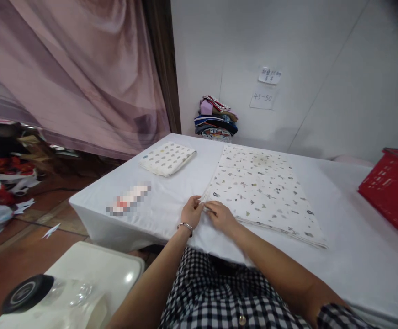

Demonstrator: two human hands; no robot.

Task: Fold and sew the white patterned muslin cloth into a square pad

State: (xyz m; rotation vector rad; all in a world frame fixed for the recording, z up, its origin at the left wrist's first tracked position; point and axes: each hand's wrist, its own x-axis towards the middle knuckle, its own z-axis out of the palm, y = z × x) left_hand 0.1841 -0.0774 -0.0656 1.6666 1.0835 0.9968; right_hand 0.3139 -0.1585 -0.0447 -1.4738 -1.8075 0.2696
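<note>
Head cam: L hand (191, 213) & R hand (222, 216) tight on nr-L corner of patterned cloth (263, 189), tbl (342, 205) below.

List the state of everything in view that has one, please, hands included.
Left hand, pinching the near-left corner of the large printed cloth
Right hand, pinching beside it
Large printed cloth, lying flat, layered along its near edge
Small printed cloth, folded, apart from the large one
Clothes pile, stacked
Red basket, partly out of frame, contents unclear
Pink curtain, hanging in folds
Pixelated item, state unreadable
</note>
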